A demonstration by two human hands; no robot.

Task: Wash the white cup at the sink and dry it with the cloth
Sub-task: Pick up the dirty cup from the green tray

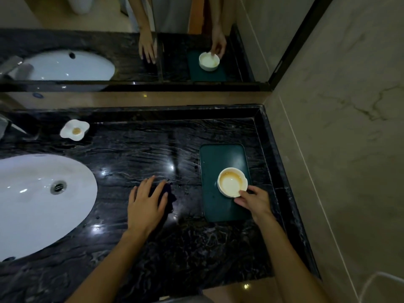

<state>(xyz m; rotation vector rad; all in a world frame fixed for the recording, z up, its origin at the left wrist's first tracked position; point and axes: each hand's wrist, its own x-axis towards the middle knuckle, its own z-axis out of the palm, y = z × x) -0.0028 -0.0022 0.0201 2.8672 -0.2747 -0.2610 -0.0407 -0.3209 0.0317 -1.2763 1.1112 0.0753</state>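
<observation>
The white cup [231, 182], stained brownish inside, stands on a dark green tray [218, 158] at the right of the black marble counter. My right hand [251, 200] pinches the cup's near rim between thumb and fingers. A dark cloth [169, 199] lies on the counter left of the tray, and my left hand [146, 202] rests flat on it with fingers spread. The white oval sink [28, 200] with its metal drain [58, 186] is at the far left.
A white flower-shaped dish [74, 130] with a brown spot sits behind the sink. The faucet [8, 125] shows at the left edge. A mirror [131, 40] runs along the back; a marble wall [338, 149] bounds the counter on the right.
</observation>
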